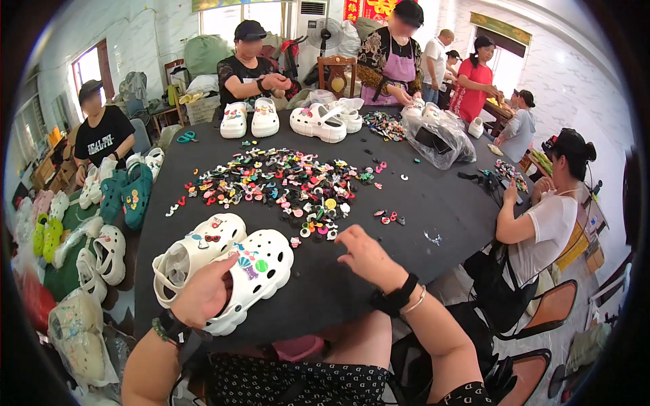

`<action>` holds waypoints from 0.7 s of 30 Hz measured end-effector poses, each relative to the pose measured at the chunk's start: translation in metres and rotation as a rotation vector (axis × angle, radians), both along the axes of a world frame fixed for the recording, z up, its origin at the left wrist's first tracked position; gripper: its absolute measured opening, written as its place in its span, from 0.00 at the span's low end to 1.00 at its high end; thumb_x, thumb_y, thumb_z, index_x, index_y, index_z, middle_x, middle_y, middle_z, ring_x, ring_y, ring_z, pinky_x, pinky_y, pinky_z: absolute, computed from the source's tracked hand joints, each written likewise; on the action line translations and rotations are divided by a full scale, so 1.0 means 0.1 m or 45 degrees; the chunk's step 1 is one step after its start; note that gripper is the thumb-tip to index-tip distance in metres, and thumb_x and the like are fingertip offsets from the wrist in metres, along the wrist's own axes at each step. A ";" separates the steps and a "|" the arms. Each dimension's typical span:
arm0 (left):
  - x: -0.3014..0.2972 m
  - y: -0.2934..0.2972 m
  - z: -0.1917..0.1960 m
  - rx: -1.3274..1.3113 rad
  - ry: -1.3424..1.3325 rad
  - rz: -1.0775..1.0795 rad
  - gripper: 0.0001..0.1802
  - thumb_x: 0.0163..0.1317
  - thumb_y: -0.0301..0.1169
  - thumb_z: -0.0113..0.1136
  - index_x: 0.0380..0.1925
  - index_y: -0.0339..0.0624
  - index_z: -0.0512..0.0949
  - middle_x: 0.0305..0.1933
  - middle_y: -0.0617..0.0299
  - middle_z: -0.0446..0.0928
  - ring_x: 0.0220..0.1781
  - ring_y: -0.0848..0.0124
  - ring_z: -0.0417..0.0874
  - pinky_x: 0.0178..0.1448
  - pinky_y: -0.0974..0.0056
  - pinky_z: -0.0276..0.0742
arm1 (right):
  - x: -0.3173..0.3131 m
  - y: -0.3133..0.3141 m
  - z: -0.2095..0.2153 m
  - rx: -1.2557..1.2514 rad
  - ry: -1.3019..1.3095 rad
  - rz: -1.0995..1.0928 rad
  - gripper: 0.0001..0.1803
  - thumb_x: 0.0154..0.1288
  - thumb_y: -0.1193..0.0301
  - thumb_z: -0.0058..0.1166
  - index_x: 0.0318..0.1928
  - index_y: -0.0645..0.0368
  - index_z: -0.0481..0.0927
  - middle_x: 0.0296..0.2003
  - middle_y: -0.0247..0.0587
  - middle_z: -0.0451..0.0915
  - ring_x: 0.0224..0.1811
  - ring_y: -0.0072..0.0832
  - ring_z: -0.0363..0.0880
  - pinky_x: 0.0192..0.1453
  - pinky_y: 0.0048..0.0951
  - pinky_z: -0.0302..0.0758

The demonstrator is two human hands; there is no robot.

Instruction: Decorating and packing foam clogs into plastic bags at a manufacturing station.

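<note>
My left hand grips a white clog by its opening, thumb inside, over the near edge of the black table. Colourful charms, among them a green round one and a purple one, sit on its upper. Beside it on the left stands a cream clog, also with charms. Above the table to the right, my right hand has bent fingers with a gap between them; nothing shows in them. It is nearest to the front of a wide heap of small shoe charms.
White clogs stand at the table's far side, near teal scissors. A plastic bag lies far right. Teal and white clogs crowd the left. Several people sit or stand around, one close on the right. Chairs stand lower right.
</note>
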State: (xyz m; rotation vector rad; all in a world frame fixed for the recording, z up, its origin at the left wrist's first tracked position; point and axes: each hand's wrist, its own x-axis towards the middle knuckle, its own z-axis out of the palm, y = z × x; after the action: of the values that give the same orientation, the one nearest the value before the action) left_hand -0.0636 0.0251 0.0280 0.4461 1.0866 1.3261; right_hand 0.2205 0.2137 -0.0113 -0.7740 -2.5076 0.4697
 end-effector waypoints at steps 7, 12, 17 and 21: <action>0.04 0.12 -0.14 0.058 -0.256 -0.018 0.25 0.76 0.39 0.48 0.65 0.36 0.64 0.62 0.50 0.74 0.60 0.57 0.79 0.62 0.51 0.79 | -0.22 0.64 -0.11 -0.028 -0.188 0.038 0.27 0.46 0.72 0.73 0.48 0.55 0.78 0.46 0.46 0.74 0.45 0.44 0.78 0.49 0.39 0.77; 0.05 0.16 -0.18 -0.069 -0.237 0.117 0.21 0.74 0.32 0.51 0.62 0.31 0.67 0.56 0.50 0.78 0.55 0.58 0.83 0.56 0.50 0.83 | -0.30 0.73 -0.17 -0.236 -0.213 0.088 0.18 0.47 0.75 0.71 0.41 0.58 0.81 0.39 0.47 0.77 0.45 0.46 0.78 0.50 0.42 0.76; 0.06 0.12 -0.25 -0.010 -0.247 0.105 0.20 0.71 0.23 0.51 0.61 0.26 0.67 0.59 0.45 0.76 0.56 0.55 0.82 0.59 0.48 0.82 | -0.28 0.62 -0.16 -0.048 -0.123 0.043 0.10 0.55 0.75 0.65 0.37 0.62 0.80 0.34 0.47 0.78 0.41 0.45 0.79 0.46 0.42 0.77; 0.25 0.07 -0.27 0.167 -0.234 0.104 0.24 0.67 0.18 0.51 0.63 0.25 0.65 0.61 0.43 0.75 0.57 0.52 0.81 0.61 0.48 0.80 | -0.20 0.57 -0.15 0.192 -0.017 -0.108 0.06 0.61 0.74 0.58 0.37 0.64 0.79 0.32 0.49 0.79 0.36 0.45 0.80 0.42 0.41 0.77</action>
State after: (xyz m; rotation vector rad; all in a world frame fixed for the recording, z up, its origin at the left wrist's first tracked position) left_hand -0.0381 0.0319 0.0011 0.3715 0.8767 1.4864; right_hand 0.2005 0.2707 -0.0263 -0.8226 -2.4771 0.2443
